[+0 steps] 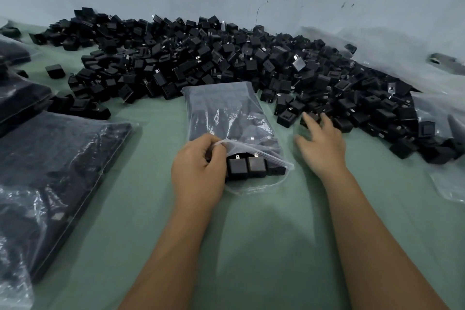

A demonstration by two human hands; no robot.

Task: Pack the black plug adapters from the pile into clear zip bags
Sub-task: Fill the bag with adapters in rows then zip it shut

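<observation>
A big pile of black plug adapters (pixel 226 58) stretches across the far side of the green surface, against the wall. In front of it lies a clear zip bag (pixel 226 113), nearly full of adapters, its mouth facing me. My left hand (pixel 198 171) pinches the upper lip of the bag's mouth and holds it up; a row of adapters (pixel 247 167) shows inside the opening. My right hand (pixel 319 141) is spread flat to the right of the bag, its fingertips touching adapters at the near edge of the pile. Nothing is gripped in it.
Filled clear bags (pixel 50 171) of adapters lie stacked at the left. More clear plastic bags (pixel 445 133) lie at the right edge, partly over the pile. A loose adapter (pixel 55 71) sits apart at the left. The green surface (pixel 264 234) lies between my forearms.
</observation>
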